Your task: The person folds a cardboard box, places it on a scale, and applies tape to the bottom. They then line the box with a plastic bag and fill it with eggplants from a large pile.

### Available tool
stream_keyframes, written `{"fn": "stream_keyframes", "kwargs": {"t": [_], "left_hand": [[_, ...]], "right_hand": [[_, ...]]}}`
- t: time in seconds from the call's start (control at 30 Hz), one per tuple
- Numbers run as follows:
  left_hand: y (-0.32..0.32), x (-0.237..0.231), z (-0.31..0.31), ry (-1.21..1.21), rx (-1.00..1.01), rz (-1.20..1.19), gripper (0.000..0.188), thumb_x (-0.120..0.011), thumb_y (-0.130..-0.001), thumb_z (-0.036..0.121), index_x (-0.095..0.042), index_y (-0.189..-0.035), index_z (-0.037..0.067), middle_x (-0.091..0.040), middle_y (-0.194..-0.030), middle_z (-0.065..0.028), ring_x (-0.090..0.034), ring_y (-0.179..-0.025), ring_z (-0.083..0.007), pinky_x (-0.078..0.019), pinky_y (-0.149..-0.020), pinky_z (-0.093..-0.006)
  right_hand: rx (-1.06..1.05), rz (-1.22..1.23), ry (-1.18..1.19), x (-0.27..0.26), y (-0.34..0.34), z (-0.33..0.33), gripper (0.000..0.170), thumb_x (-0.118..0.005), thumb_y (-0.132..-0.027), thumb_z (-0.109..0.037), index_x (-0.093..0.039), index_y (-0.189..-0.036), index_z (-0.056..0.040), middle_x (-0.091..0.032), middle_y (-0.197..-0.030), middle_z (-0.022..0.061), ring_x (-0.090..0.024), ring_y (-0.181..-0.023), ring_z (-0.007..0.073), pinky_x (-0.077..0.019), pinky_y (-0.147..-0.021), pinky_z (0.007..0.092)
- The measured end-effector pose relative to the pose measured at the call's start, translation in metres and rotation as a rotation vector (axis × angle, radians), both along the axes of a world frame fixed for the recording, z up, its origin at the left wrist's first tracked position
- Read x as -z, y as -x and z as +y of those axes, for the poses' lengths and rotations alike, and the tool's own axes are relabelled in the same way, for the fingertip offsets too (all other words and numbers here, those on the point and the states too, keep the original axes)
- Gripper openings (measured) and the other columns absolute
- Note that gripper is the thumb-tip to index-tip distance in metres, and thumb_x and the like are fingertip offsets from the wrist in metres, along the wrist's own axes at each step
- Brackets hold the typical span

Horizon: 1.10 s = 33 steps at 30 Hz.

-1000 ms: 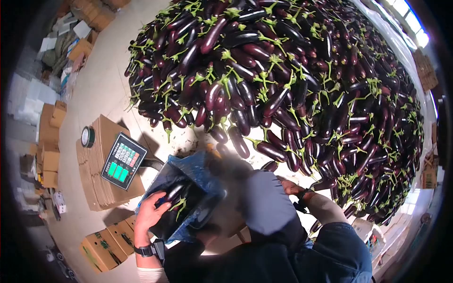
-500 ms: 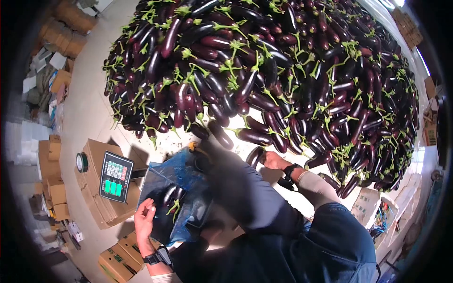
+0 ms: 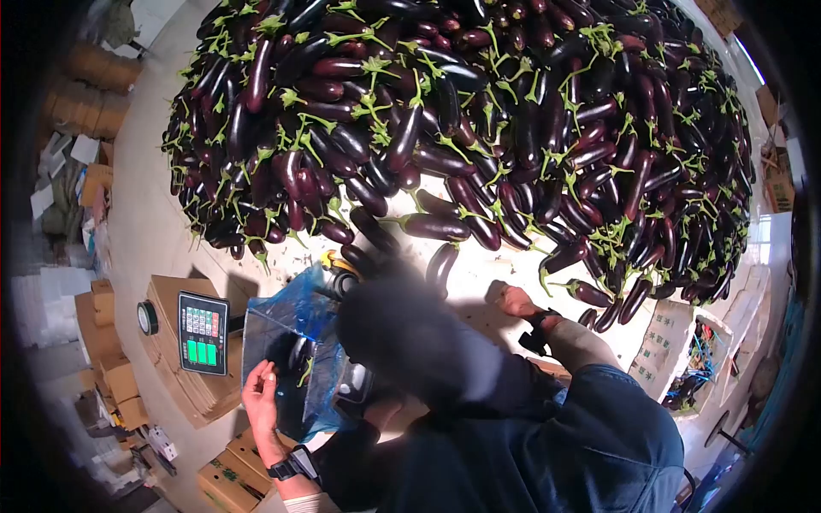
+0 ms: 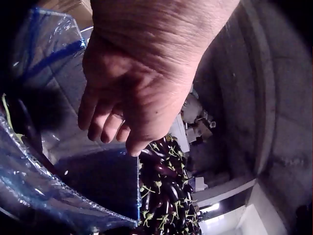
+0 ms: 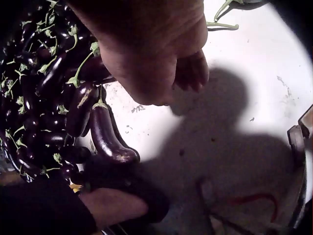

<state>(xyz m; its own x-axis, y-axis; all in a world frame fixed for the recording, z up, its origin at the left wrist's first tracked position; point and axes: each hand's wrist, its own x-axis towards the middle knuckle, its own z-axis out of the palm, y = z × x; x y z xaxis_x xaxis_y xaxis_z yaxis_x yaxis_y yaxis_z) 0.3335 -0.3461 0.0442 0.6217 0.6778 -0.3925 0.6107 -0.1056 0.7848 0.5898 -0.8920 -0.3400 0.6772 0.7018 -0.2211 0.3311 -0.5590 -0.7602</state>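
Note:
My left hand (image 3: 262,400) hangs beside the open edge of a blue plastic bag (image 3: 321,376), holding nothing; in the left wrist view that hand (image 4: 139,83) has its fingers loosely bent above the bag's opening. A few eggplants (image 3: 298,352) lie inside the bag. My right hand (image 3: 515,301) is over the pale floor near the pile of eggplants (image 3: 479,103), with nothing seen in it. In the right wrist view the right hand (image 5: 151,63) has loosely bent fingers, and an eggplant (image 5: 108,137) lies on the floor beside it. A knee partly covers the middle.
A scale display (image 3: 203,333) stands by flattened cardboard (image 3: 171,376) on the left, with a tape roll (image 3: 147,317) near it. Cardboard boxes (image 3: 231,480) are at the lower left. A white box (image 3: 667,346) with coloured cords stands at the right.
The right hand has moved away from the eggplant it was at, which now lies apart by the knee. The left hand has drawn back from the eggplants in the bag. The head view has shifted.

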Motion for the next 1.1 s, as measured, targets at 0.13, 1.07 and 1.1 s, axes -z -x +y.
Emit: {"fn": "stream_keyframes", "kwargs": {"t": [0.13,1.07,1.1], "left_hand": [[-0.002,-0.003,0.000,-0.045,-0.086,-0.042,0.038,-0.065,-0.097,0.015,-0.058,-0.130,-0.002,-0.068,-0.118,-0.0111,-0.064,-0.103,-0.0156,-0.0494,-0.092,-0.0283],[-0.030,0.012,-0.003,-0.216,-0.195,-0.170,0.029,-0.063,-0.098,0.020,-0.063,-0.119,-0.001,-0.070,-0.101,-0.0095,-0.066,-0.091,-0.0163,-0.0527,-0.079,-0.0292],[-0.030,0.012,-0.003,-0.213,-0.196,-0.172,0.029,-0.063,-0.098,0.019,-0.063,-0.119,-0.001,-0.070,-0.102,-0.0099,-0.066,-0.091,-0.0161,-0.0526,-0.079,-0.0291]], "right_hand": [[0.378,-0.069,0.274,-0.065,-0.021,0.041,0.027,-0.058,-0.091,-0.029,-0.067,-0.090,-0.0044,-0.068,-0.085,0.0201,-0.064,-0.082,0.0405,-0.0514,-0.076,0.0491],[0.541,0.079,0.347,-0.090,-0.190,0.087,0.047,-0.061,-0.089,-0.035,-0.064,-0.112,0.0057,-0.065,-0.110,0.0319,-0.064,-0.106,0.0430,-0.0497,-0.093,0.0468],[0.640,-0.088,0.376,-0.104,-0.184,0.086,0.040,-0.060,-0.090,-0.031,-0.065,-0.107,0.0044,-0.065,-0.107,0.0304,-0.064,-0.101,0.0454,-0.0499,-0.091,0.0484]]}}
